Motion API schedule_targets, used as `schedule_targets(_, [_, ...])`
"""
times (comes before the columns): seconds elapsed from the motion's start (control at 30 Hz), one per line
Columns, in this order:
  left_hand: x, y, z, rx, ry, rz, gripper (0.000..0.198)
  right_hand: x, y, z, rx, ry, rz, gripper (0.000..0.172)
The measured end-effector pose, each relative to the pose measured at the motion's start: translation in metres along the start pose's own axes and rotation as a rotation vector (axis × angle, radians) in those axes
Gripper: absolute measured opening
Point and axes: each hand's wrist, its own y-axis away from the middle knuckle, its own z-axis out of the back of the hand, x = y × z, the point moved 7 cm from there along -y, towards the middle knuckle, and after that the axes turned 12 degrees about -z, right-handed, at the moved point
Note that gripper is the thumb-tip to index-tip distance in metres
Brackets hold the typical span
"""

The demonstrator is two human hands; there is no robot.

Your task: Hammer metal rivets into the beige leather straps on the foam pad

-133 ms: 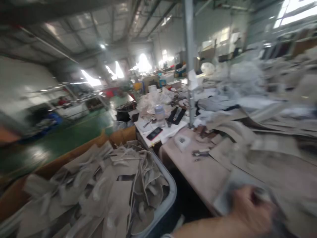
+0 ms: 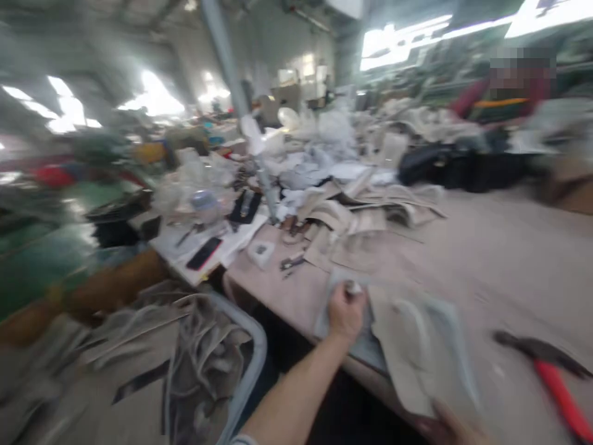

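Note:
My left hand (image 2: pixel 346 315) is closed around a small object with a pale, roundish top (image 2: pixel 353 288); blur and my fingers hide its kind. It rests over a bluish-grey sheet (image 2: pixel 328 303) at the table's near edge. Just to its right lies a beige-grey cut piece of material (image 2: pixel 403 346) with a curved strip on it, its lower end reaching past the table edge. At the bottom of the view my right hand (image 2: pixel 456 426), blurred and partly cut off, grips that lower end. Red-handled pliers or cutters (image 2: pixel 556 371) lie farther right on the table.
A grey-rimmed bin (image 2: pixel 259 346) full of cut pieces stands at lower left. On the table are a small white container (image 2: pixel 260 252), a dark tool (image 2: pixel 293 263), a phone (image 2: pixel 204 253) and heaped pieces (image 2: pixel 343 228). A metal post (image 2: pixel 231 68) rises behind. Another person (image 2: pixel 504 105) is at far right.
The view has swung right, so the bin and post sit farther left. My right hand, the cut piece beside it, the red-handled tool and the other person have come into view.

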Motion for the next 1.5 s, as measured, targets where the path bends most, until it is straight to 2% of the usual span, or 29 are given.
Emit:
schedule_targets(0.03, [0.003, -0.003, 0.000, 0.014, 0.025, -0.014, 0.026, -0.030, 0.015, 0.017, -0.054, -0.177, -0.167, 0.041])
schedule_targets(0.1, [0.008, -0.010, -0.007, 0.102, 0.009, -0.057, 0.028, -0.071, 0.042, 0.024, -0.103, -0.628, -0.453, 0.040])
schedule_targets(0.17, [0.006, -0.015, -0.014, 0.173, 0.001, -0.106, 0.027, -0.082, 0.056, 0.012, -0.086, -0.965, -0.596, 0.048])
schedule_targets(0.2, [0.003, -0.017, -0.019, 0.218, 0.006, -0.121, 0.027, -0.081, 0.059, 0.006, -0.070, -1.030, -0.619, 0.054])
schedule_targets(0.33, [0.002, -0.019, -0.045, 0.400, 0.050, -0.071, 0.027, -0.078, 0.065, -0.020, 0.007, -1.149, -0.681, 0.065])
schedule_targets(0.43, [0.014, -0.021, -0.061, 0.456, 0.065, -0.014, 0.026, -0.090, 0.074, -0.036, 0.082, -1.135, -0.726, 0.053])
schedule_targets(0.5, [0.023, -0.020, -0.070, 0.488, 0.088, 0.004, 0.024, -0.101, 0.086, -0.049, 0.239, -1.066, -0.836, 0.038])
schedule_targets(0.57, [0.028, -0.018, -0.074, 0.501, 0.121, 0.025, 0.026, -0.104, 0.100, -0.052, 0.464, -0.907, -0.872, 0.033])
schedule_targets(0.6, [0.030, -0.017, -0.075, 0.505, 0.131, 0.033, 0.027, -0.100, 0.104, -0.046, 0.533, -0.785, -0.809, 0.035])
schedule_targets(0.63, [0.032, -0.017, -0.076, 0.506, 0.137, 0.038, 0.029, -0.091, 0.102, -0.034, 0.536, -0.642, -0.682, 0.038])
schedule_targets(0.67, [0.032, -0.016, -0.076, 0.508, 0.140, 0.039, 0.030, -0.077, 0.095, -0.017, 0.469, -0.494, -0.502, 0.038])
schedule_targets(0.73, [0.033, -0.016, -0.075, 0.518, 0.129, 0.031, 0.031, -0.033, 0.076, 0.026, 0.182, -0.239, -0.098, 0.034])
schedule_targets(0.8, [0.031, -0.016, -0.073, 0.527, 0.102, 0.013, 0.030, 0.016, 0.057, 0.061, -0.129, -0.091, 0.251, 0.030])
schedule_targets(0.87, [0.029, -0.015, -0.073, 0.555, 0.065, -0.021, 0.027, 0.048, 0.037, 0.068, -0.283, 0.033, 0.449, 0.039])
schedule_targets(0.9, [0.028, -0.015, -0.074, 0.569, 0.047, -0.035, 0.025, 0.056, 0.025, 0.062, -0.286, 0.104, 0.497, 0.042])
schedule_targets(0.97, [0.027, -0.014, -0.074, 0.579, 0.021, -0.044, 0.023, 0.056, 0.006, 0.040, -0.223, 0.236, 0.524, 0.041])
schedule_targets(1.03, [0.028, -0.014, -0.073, 0.564, 0.010, -0.027, 0.023, 0.043, -0.001, 0.021, -0.180, 0.307, 0.519, 0.037])
schedule_targets(1.1, [0.030, -0.014, -0.074, 0.550, 0.017, -0.013, 0.024, 0.029, 0.001, 0.013, -0.175, 0.325, 0.512, 0.040])
schedule_targets(1.2, [0.032, -0.013, -0.075, 0.550, 0.038, -0.001, 0.024, 0.019, 0.006, 0.013, -0.151, 0.306, 0.502, 0.044])
schedule_targets(1.33, [0.034, -0.013, -0.075, 0.551, 0.023, 0.011, 0.024, 0.019, 0.005, 0.018, -0.134, 0.256, 0.499, 0.043])
schedule_targets(1.5, [0.030, -0.011, -0.076, 0.573, -0.067, -0.059, 0.019, 0.020, 0.008, 0.019, -0.117, 0.199, 0.514, 0.045])
